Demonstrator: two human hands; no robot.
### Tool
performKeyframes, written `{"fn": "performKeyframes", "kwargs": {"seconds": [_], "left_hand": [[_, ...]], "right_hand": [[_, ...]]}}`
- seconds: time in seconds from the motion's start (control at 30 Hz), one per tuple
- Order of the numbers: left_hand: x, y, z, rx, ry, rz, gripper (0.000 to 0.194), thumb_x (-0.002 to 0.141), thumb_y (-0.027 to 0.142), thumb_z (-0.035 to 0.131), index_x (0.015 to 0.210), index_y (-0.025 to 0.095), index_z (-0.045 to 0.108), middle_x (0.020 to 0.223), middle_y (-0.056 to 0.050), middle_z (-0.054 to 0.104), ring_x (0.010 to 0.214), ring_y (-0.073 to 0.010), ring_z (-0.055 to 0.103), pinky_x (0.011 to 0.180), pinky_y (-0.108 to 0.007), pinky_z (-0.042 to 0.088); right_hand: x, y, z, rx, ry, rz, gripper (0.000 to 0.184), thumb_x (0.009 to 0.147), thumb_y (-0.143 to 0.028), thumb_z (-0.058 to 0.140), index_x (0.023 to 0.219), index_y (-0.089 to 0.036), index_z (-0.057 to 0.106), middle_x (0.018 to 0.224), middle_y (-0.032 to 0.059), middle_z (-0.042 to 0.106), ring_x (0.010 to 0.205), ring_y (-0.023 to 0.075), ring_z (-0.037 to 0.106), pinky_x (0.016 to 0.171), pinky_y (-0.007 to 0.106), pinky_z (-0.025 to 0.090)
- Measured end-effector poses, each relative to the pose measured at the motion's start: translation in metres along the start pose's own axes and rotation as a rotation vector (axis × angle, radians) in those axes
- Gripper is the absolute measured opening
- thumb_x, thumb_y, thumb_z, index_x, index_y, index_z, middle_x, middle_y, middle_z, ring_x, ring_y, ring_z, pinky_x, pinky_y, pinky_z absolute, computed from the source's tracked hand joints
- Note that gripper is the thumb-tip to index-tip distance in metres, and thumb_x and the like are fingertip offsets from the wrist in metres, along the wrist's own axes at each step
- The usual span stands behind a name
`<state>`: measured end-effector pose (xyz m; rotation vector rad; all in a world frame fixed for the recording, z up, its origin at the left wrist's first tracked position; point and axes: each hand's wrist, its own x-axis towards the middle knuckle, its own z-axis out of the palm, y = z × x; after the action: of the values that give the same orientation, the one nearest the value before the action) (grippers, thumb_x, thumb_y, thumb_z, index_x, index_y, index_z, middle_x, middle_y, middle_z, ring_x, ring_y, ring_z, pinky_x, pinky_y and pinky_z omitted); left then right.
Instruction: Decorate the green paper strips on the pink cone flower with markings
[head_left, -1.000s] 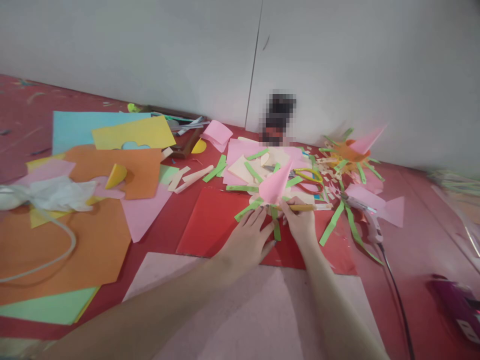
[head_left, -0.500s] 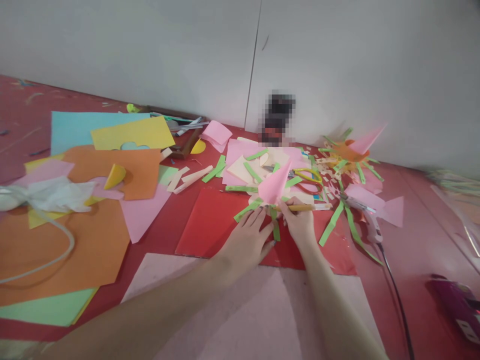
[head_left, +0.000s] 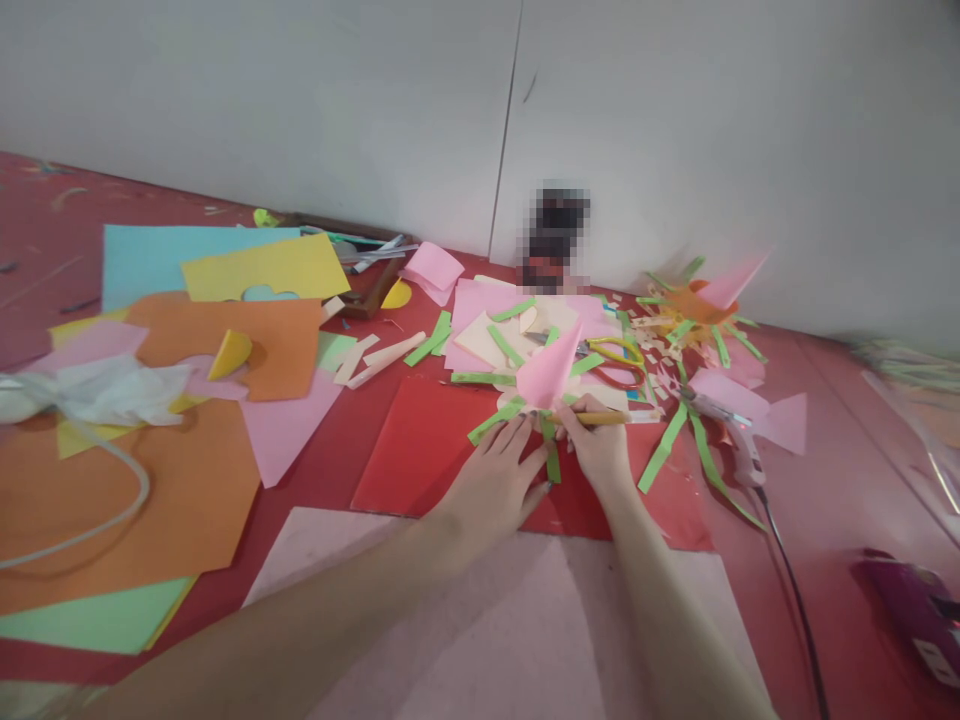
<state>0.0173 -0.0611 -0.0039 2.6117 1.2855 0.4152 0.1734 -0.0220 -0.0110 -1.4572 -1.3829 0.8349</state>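
The pink paper cone (head_left: 551, 368) stands tip-up, right of centre, just beyond both hands; the spread left hand (head_left: 499, 470) presses by its base, while the right hand (head_left: 598, 445) pinches a yellow, pen-like stick (head_left: 600, 417) lying crosswise.

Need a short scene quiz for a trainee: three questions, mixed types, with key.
1. True or false: the glue gun lies to the right of the scissors.
2. Multiple choice: what does the right hand hold?
A) the scissors
B) the glue gun
C) a yellow stick
3. Fill in the colour: the cone nearest the left hand is ____.

Key: 1 true; 2 C; 3 pink.
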Motion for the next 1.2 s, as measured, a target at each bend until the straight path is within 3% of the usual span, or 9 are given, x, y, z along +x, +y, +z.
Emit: {"fn": "performKeyframes", "kwargs": {"seconds": [0.47, 0.83, 1.03, 1.2], "left_hand": [[-0.0004, 0.0000, 0.0009, -0.011, 0.007, 0.007, 0.039, 0.087, 0.032, 0.041, 0.121, 0.016, 0.046, 0.138, -0.016, 0.036, 0.130, -0.0279, 0.029, 0.104, -0.046, 0.030], [-0.0008, -0.0005, -0.0001, 0.000, 0.009, 0.002, 0.038, 0.087, 0.033, 0.041, 0.119, 0.015, 0.048, 0.137, -0.017, 0.038, 0.128, -0.0286, 0.031, 0.103, -0.046, 0.030], [-0.0004, -0.0001, -0.0004, -0.009, 0.004, 0.000, 0.038, 0.087, 0.034, 0.040, 0.119, 0.016, 0.049, 0.137, -0.017, 0.038, 0.129, -0.0285, 0.030, 0.103, -0.046, 0.030], [-0.0003, -0.0012, -0.0007, 0.002, -0.001, 0.005, 0.039, 0.087, 0.033, 0.041, 0.123, 0.018, 0.047, 0.137, -0.016, 0.037, 0.129, -0.0283, 0.030, 0.103, -0.046, 0.031]], "right_hand": [[-0.0012, 0.0020, -0.0005, -0.059, 0.017, -0.007, 0.031, 0.077, -0.036, 0.054, 0.054, -0.020, 0.041, 0.041, -0.0055, 0.049, 0.036, 0.0078, 0.040, 0.040, 0.020, 0.033], [0.0030, 0.0047, 0.0004, 0.123, 0.076, 0.080, 0.033, 0.074, -0.046, 0.057, 0.057, -0.020, 0.043, 0.043, -0.0043, 0.053, 0.032, 0.0077, 0.042, 0.033, 0.020, 0.033], [0.0004, 0.0031, -0.0012, 0.051, 0.109, 0.094, 0.033, 0.076, -0.043, 0.054, 0.055, -0.021, 0.039, 0.038, -0.0064, 0.048, 0.030, 0.0074, 0.037, 0.033, 0.020, 0.028], [-0.0025, 0.0007, -0.0023, -0.021, 0.095, 0.077, 0.031, 0.077, -0.036, 0.053, 0.054, -0.021, 0.039, 0.034, -0.0074, 0.043, 0.035, 0.0094, 0.042, 0.041, 0.021, 0.034]]}}
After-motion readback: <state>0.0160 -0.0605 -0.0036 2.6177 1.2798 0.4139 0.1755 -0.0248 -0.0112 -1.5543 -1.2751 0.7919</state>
